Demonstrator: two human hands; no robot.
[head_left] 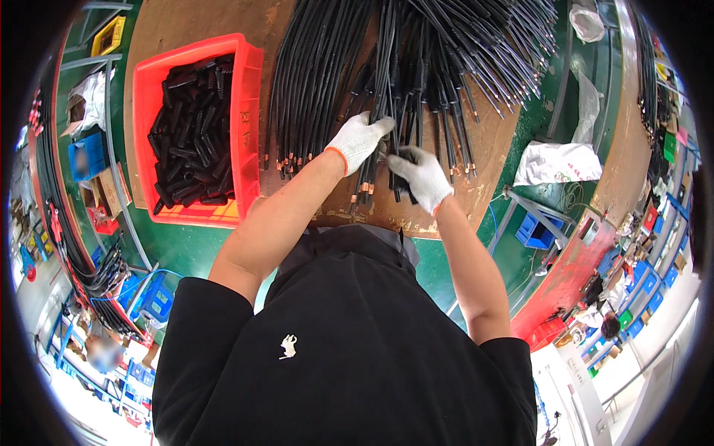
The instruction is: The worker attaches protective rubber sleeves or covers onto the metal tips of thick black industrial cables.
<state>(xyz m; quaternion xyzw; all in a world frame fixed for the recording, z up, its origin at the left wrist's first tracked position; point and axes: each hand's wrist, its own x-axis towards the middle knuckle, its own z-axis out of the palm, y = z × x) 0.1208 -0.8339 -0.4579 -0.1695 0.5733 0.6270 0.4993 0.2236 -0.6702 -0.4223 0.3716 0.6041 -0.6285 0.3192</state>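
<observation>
A large spread of black cables (320,82) lies on the worktable, many with bare copper-coloured ends toward me. My left hand (361,140), in a white knit glove with an orange cuff, is closed around a few of these cables near their ends. Just right of it, my gloved right hand (424,177) has its fingers curled in at black cable ends, with the fingertips partly hidden. Copper tips (364,189) stick out below my left hand. To the left stands a red plastic bin (247,126) holding many short black sleeve-like pieces (195,130).
The brown wooden worktable (290,201) ends just in front of my body. At right, a white plastic bag (558,163) lies by a metal frame with a blue crate (538,229) below. Further black cables (71,245) hang along a rack at left.
</observation>
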